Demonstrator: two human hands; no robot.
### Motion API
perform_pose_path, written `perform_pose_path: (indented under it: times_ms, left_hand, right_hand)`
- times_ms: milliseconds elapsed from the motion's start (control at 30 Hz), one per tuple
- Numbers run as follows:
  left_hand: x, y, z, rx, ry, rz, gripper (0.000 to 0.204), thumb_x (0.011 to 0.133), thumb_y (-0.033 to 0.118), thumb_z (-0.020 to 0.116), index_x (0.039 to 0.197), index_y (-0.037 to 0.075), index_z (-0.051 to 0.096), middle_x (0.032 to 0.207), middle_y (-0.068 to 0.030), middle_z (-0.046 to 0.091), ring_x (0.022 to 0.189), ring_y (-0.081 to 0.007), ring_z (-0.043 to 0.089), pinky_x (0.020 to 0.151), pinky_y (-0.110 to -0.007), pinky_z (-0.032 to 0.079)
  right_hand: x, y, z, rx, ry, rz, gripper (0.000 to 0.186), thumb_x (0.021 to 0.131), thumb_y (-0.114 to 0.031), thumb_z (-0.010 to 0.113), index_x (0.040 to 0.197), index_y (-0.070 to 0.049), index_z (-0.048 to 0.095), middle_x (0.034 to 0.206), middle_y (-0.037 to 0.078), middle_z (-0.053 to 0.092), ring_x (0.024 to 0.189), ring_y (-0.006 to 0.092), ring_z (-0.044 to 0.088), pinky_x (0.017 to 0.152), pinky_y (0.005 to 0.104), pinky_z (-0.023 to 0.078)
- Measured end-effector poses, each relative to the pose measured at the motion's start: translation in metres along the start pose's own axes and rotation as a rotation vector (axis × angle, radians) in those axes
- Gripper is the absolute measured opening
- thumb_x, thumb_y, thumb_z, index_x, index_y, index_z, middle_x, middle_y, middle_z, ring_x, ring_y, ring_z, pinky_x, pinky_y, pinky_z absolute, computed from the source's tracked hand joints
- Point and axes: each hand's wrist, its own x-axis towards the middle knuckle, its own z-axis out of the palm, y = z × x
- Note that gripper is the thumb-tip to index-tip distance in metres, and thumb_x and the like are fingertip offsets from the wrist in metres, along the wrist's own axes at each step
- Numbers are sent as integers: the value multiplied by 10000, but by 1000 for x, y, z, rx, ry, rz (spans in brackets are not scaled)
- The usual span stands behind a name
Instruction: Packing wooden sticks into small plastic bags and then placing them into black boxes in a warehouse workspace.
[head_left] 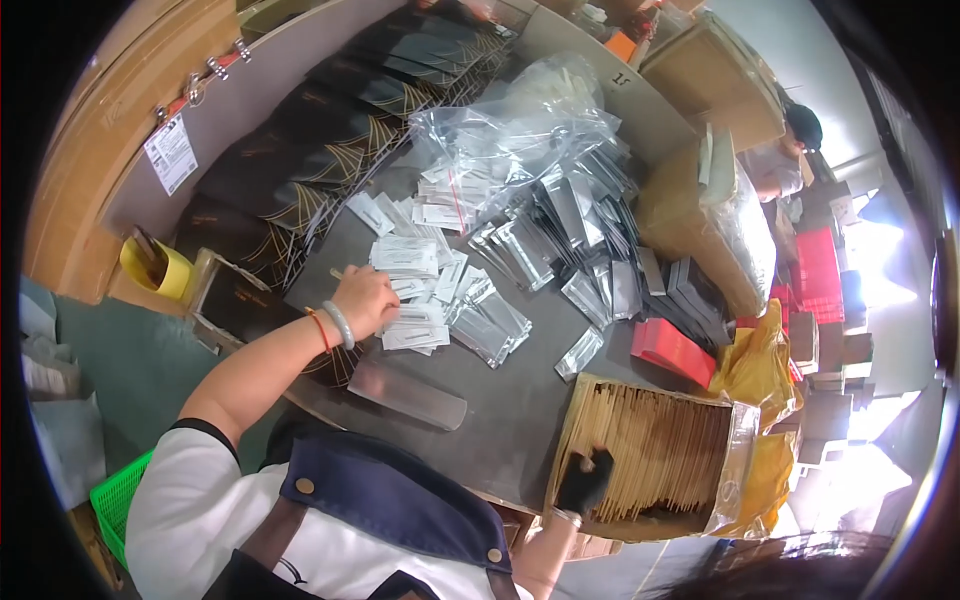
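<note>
My left hand (366, 298), bare, with a bead bracelet and red cord, is closed on a thin pale stick (338, 273) beside loose white packets (405, 255). Silver packets (484, 330) lie to its right, partly under clear plastic bags (510, 130). My right hand (583, 478), in a dark fingerless glove, is curled at the near left part of a cardboard box packed with thin wooden sticks (660, 460); what its fingers hold is hidden. A translucent plastic strip (408, 395) lies between my hands.
Black folded printed items (280, 180) line the table's back left. A yellow container (155, 268), large cartons (660, 215), a red box (668, 348) and yellow plastic bags (755, 370) surround the work surface (500, 440). A person (780, 170) is at the upper right. A green crate (120, 500) stands lower left.
</note>
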Motion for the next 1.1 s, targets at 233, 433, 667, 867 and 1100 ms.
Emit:
perform_pose_path:
  times_ms: [233, 433, 667, 867, 1100]
  left_hand:
    - [47, 50, 29, -149, -68, 164, 141, 749, 162, 739, 854, 91, 679, 915, -29, 620, 972, -238, 553, 851, -428, 405]
    - [63, 80, 39, 131, -151, 265, 420, 715, 308, 795, 1062, 130, 640, 1080, -50, 577, 1093, -247, 517, 877, -421, 410]
    - [61, 81, 38, -42, -18, 346, 297, 665, 176, 798, 881, 134, 599, 899, -22, 595, 927, -231, 557, 845, -384, 380]
    - [7, 74, -2, -410, -242, 241, 224, 659, 151, 781, 770, 125, 589, 692, -19, 594, 748, -235, 591, 798, -367, 388]
    - [-74, 43, -24, -201, -191, 183, 468, 567, 234, 843, 991, 128, 677, 1093, -45, 593, 1053, -278, 507, 888, -444, 390]
  right_hand:
    - [-1, 59, -51, -385, -146, 234, 262, 775, -177, 665, 934, 30, 642, 933, 222, 649, 905, 397, 606, 796, 451, 480]
    - [0, 71, -35, -316, -91, 165, 166, 751, -127, 602, 828, 8, 545, 824, 222, 604, 822, 406, 591, 733, 467, 462]
    - [-3, 50, -32, -331, -86, 322, 158, 804, -105, 546, 905, 15, 527, 899, 251, 597, 867, 443, 574, 766, 475, 456]
    - [1, 21, -53, -16, 119, 430, 236, 925, -152, 519, 1086, 9, 582, 954, 242, 633, 890, 401, 604, 789, 451, 468]
    - [-11, -84, 17, 138, -448, -483, 222, 865, -102, 615, 1081, -101, 664, 789, 155, 587, 781, 353, 585, 718, 453, 467]
